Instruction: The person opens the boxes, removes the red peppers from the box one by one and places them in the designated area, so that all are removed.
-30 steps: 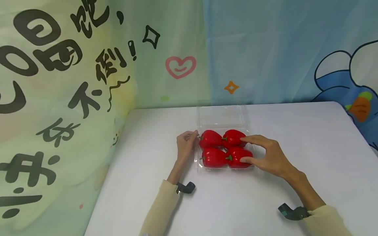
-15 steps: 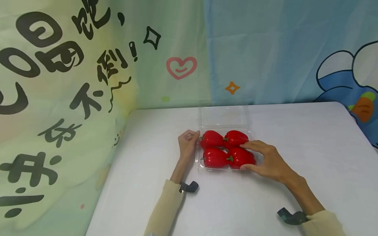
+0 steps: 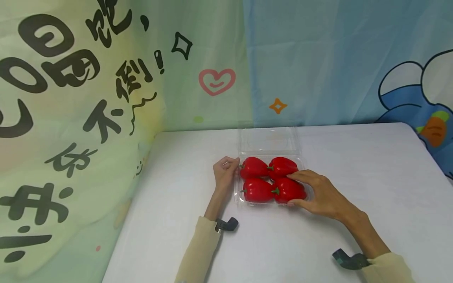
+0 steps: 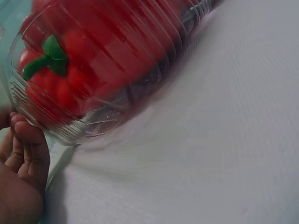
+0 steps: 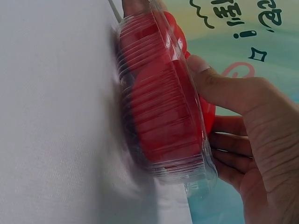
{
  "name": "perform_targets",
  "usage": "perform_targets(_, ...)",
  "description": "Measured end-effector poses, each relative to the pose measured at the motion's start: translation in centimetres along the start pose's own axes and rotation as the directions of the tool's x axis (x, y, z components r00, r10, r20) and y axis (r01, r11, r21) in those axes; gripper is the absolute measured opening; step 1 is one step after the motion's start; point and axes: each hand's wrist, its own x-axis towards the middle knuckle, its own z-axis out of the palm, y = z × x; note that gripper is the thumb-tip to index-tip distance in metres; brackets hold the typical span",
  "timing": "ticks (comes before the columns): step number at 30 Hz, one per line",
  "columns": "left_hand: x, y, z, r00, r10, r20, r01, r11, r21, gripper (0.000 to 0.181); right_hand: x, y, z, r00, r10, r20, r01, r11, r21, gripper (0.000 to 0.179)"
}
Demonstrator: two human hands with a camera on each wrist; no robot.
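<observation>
On the white desk [image 3: 269, 247]: 1 clear plastic container [image 3: 238, 192], set toward the far side, with its ribbed walls showing in both wrist views.
Lid [image 3: 269, 141]: clear, folded back from the container's far edge, toward the printed backdrop [image 3: 318, 63].
Peppers inside: 4, glossy red with green stems, packed as 2 rows of 2; the stems point to the person's left.
Back row: back left pepper [image 3: 255, 168] and back right pepper [image 3: 282, 166], side by side.
Front row: front left pepper [image 3: 259, 190] and front right pepper [image 3: 291, 190], the latter partly behind fingertips.
Left hand [image 3: 223, 171]: pinching the container's left rim between thumb and forefinger, near the back left pepper; the other fingers curl toward the palm.
Right hand [image 3: 315, 192]: grasping the front right pepper from the right, thumb at its near side, fingers arched over to its far side.
Arms: both reach forward from the near edge of view, the left 1 rising fairly steeply, the right 1 slanting inward; each wears a cream sleeve and a dark wrist device [image 3: 227, 224].
</observation>
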Motion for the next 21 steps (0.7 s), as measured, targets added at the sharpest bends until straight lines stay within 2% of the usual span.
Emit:
perform_targets(9, 0.23, -0.45, -0.13, 1.0, 0.009, 0.009, -0.009, 0.999, -0.033, 0.016, 0.2, -0.16, -0.05, 1.0, 0.003, 0.012, -0.002, 1.0, -0.017, 0.073)
perform_targets(21, 0.42, -0.69, -0.24, 0.999, 0.021, 0.026, -0.02, 0.999, -0.041, 0.016, 0.26, -0.1, 0.32, 0.999, -0.02, -0.036, 0.018, 0.999, -0.043, 0.074)
